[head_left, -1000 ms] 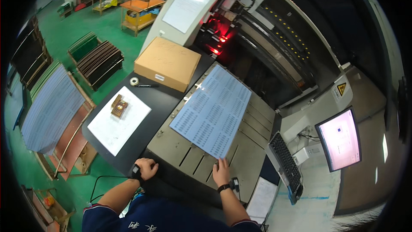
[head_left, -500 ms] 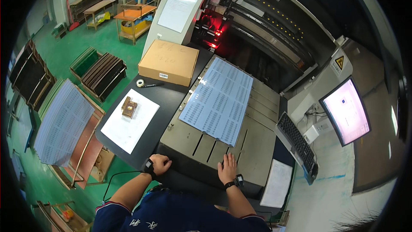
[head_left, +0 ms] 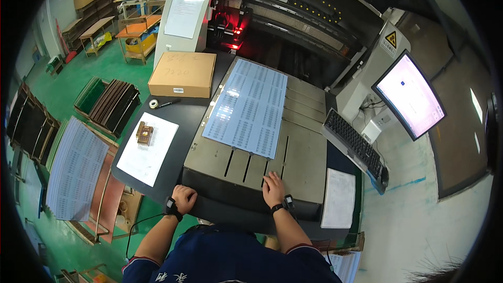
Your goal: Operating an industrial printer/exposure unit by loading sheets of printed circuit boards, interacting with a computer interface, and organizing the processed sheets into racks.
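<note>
My left hand (head_left: 184, 199), loosely curled with the fingers bent in, rests on the dark front ledge of the machine; nothing shows in it. My right hand (head_left: 273, 189) lies on the front edge of the grey slotted metal bed (head_left: 306, 162), fingers slightly apart and holding nothing. Beyond it, a pale blue printed panel (head_left: 247, 107) with rows of small dark patterns lies flat on the bed, apart from both hands. A small brass-coloured block with holes (head_left: 144, 134) sits on white paper (head_left: 152, 162) at the left.
A cardboard box (head_left: 182, 75), a tape roll (head_left: 153, 104) and a black pen (head_left: 168, 102) lie on the dark side table. At the right are a keyboard (head_left: 352, 139), a lit monitor (head_left: 410, 94) and papers (head_left: 338, 199). Racked blue panels (head_left: 78, 170) stand at the left. Red lights (head_left: 237, 31) glow inside the machine.
The view has shifted, so the bed and panel sit further left and higher in it. My right hand's fingers are bent more than before. My left hand stays curled on the ledge.
</note>
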Available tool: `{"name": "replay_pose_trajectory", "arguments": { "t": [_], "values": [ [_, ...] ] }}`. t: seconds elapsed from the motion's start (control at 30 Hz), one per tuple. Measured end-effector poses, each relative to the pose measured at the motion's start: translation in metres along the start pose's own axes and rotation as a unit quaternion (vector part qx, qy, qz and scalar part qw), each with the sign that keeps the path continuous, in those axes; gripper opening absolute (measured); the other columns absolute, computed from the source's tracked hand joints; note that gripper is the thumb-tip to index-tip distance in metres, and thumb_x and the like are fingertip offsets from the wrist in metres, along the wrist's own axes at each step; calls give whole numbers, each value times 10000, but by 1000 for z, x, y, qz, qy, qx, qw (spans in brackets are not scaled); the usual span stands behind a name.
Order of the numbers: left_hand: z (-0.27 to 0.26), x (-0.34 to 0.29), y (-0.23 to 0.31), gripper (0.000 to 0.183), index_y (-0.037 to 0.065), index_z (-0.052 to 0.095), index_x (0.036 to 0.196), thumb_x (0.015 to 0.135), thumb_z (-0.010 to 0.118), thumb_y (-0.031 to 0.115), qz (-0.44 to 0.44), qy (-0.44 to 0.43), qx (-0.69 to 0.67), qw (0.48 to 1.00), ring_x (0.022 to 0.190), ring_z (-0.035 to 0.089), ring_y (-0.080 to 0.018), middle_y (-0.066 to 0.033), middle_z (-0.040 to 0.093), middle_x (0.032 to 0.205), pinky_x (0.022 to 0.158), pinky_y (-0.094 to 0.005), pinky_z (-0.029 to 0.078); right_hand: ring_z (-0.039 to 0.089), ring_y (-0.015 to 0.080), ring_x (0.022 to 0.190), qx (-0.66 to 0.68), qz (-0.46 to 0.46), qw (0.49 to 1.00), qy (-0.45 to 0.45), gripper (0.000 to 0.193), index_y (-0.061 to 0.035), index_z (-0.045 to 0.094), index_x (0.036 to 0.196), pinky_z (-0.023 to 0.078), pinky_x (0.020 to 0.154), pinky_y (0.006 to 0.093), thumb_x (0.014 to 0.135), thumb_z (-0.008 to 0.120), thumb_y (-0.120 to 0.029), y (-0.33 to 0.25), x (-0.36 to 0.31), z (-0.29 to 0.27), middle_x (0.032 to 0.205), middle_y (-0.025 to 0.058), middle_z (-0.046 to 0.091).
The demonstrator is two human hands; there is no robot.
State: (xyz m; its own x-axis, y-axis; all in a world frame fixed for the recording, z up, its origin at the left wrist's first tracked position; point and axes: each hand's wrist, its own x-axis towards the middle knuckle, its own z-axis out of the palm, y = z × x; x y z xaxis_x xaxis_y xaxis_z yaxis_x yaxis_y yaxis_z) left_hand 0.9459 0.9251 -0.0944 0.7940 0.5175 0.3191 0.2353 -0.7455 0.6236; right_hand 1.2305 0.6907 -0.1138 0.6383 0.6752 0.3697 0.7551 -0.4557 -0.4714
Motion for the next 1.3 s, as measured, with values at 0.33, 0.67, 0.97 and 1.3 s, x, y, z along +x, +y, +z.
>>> {"name": "replay_pose_trajectory", "arguments": {
  "t": [0.33, 0.67, 0.97, 1.3],
  "values": [
    [20, -33, -2, 118, 95, 643, 874, 760, 632, 126, -8, 66, 21, 998, 1107, 542, -274, -75, 634, 1055, 998, -459, 364, 490, 316, 1187, 8, -15, 1000, -8, 214, -9, 643, 996, 377, 1007, 395, 829, 522, -66, 29, -1, -7, 1179, 143, 598],
    [3, -304, 38, 313, 137, 659, 1008, 802, 491, 303, -429, -134, 75, 890, 843, 644, -313, -135, 672, 922, 777, -434, 500, 563, 257, 1038, 272, 142, 948, -86, 249, 56, 603, 1045, 415, 945, 328, 841, 530, -66, 25, 21, -16, 1108, 156, 606],
    [43, -604, 163, 279, 121, 704, 934, 784, 604, 334, -670, -243, -136, 688, 854, 647, -182, -79, 680, 967, 746, -337, 509, 644, 276, 742, 452, -178, 869, -91, 548, 36, 641, 948, 548, 704, 326, 946, 401, -456, -146, -43, -212, 924, 149, 653],
    [0, -651, 381, 418, 109, 582, 1205, 851, 603, 329, -555, -300, -513, 582, 1009, 574, -169, -45, 630, 1112, 886, -333, 440, 634, 266, 744, 499, -551, 587, -322, 503, 33, 633, 943, 535, 701, 320, 937, 419, -422, -318, -100, -283, 922, 143, 646]
  ]
}}
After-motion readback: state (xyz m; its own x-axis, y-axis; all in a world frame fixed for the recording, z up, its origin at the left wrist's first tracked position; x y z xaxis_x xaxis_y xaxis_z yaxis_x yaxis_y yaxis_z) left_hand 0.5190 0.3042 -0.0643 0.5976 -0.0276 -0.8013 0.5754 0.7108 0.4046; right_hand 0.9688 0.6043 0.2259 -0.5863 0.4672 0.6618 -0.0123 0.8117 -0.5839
